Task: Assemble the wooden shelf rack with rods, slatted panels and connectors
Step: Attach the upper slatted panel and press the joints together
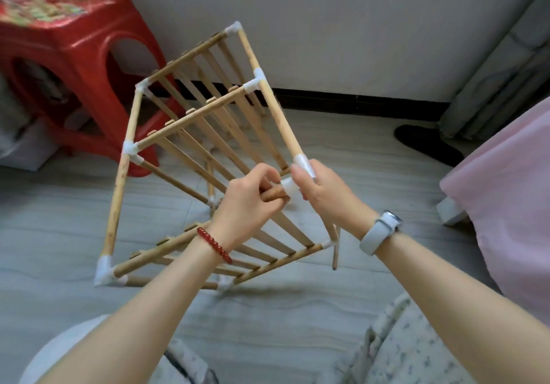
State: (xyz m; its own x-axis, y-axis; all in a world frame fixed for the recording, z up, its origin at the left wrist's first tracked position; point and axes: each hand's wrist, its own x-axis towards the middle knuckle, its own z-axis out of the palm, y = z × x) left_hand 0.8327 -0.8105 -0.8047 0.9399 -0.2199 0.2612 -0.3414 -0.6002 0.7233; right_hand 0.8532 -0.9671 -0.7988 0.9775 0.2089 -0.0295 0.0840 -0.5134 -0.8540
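The wooden shelf rack (pixel 190 121) lies tilted on the floor, its rods joined by white plastic connectors and carrying three slatted panels. My left hand (pixel 250 205) grips the end of a wooden rod (pixel 272 194) where it enters a white corner connector (pixel 290 185). My right hand (pixel 324 193) holds that same connector, with the fingers curled around its upper sleeve at the end of a long upright rod (pixel 273 98). Another white connector (pixel 104 270) sits at the rack's near left corner on the floor.
A red plastic stool (pixel 74 56) stands at the back left, close behind the rack. A pink cloth-covered edge (pixel 506 205) is on the right, with a dark slipper (pixel 425 142) near the grey curtain. Grey floor tiles (pixel 297 309) lie in front.
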